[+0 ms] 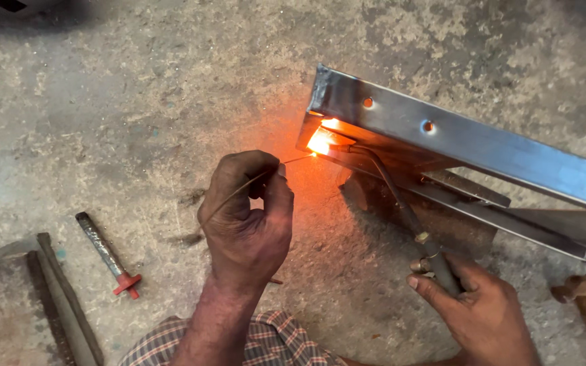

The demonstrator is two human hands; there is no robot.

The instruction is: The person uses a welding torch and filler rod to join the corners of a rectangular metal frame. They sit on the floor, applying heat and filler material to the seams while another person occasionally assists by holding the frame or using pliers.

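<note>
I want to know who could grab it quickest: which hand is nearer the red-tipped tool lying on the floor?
Left. The left hand holds a thin rod just right of the red-tipped tool; the right hand, gripping the torch, is far off to the right.

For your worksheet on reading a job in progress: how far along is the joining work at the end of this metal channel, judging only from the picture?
Done: the metal channel lies set on the concrete floor, its holes already made. In hand: the right hand holds the torch, whose flame heats the glowing corner, while the left hand feeds a thin filler rod into it. Left: the corner glows orange, so this joint is not finished.
</note>
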